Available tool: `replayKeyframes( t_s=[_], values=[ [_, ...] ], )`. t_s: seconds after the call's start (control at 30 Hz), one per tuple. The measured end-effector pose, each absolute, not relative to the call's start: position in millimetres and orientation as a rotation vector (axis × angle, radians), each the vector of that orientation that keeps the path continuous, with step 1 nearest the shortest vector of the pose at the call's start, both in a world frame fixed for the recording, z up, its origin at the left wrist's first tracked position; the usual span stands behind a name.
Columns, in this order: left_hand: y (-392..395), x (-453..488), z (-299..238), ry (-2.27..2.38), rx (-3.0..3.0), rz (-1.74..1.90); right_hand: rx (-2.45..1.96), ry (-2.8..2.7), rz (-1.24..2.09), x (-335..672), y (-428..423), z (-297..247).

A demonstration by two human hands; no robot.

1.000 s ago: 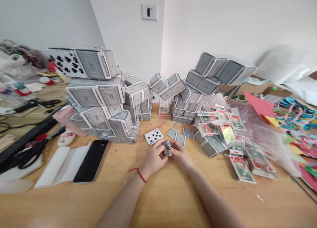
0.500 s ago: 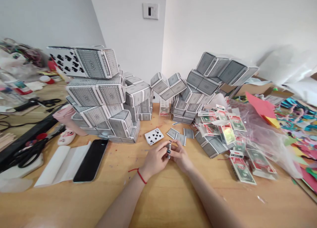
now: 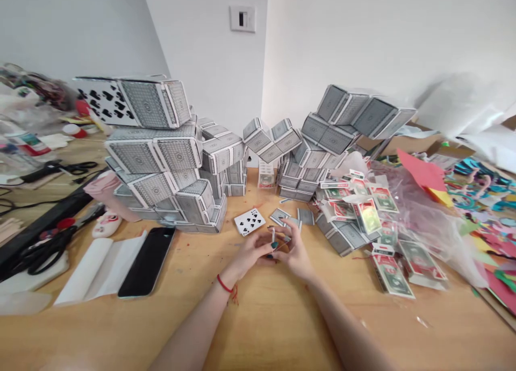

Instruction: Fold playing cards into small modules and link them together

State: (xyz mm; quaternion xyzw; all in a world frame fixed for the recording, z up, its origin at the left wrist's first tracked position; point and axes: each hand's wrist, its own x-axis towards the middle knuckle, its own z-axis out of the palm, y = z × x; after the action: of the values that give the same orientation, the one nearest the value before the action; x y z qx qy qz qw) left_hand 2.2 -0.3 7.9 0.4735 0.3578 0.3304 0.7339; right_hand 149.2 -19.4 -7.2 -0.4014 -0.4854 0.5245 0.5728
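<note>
Grey patterned card [image 3: 273, 234], thin, upright, pinched between left hand [image 3: 249, 254] and right hand [image 3: 297, 251].

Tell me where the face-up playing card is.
In the head view, the card lies on the table just past the left hand, between the grey box stack and the face-down cards.

Bright, even daylight, soft shadows, wide-angle bending at the edges (corners slightly blurred).
</note>
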Motion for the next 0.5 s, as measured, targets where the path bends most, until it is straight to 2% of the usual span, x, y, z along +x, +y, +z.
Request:
replayKeyframes(
  t_s=[0.23,0.5],
  values=[
    [7,-4,9,0.711,1.091,0.747,-1.036,-1.258,1.11,153,-15,-7],
    [12,-1,-4,0.813,1.19,0.902,-0.978,-1.043,1.401,167,-6,-10]
  ],
)
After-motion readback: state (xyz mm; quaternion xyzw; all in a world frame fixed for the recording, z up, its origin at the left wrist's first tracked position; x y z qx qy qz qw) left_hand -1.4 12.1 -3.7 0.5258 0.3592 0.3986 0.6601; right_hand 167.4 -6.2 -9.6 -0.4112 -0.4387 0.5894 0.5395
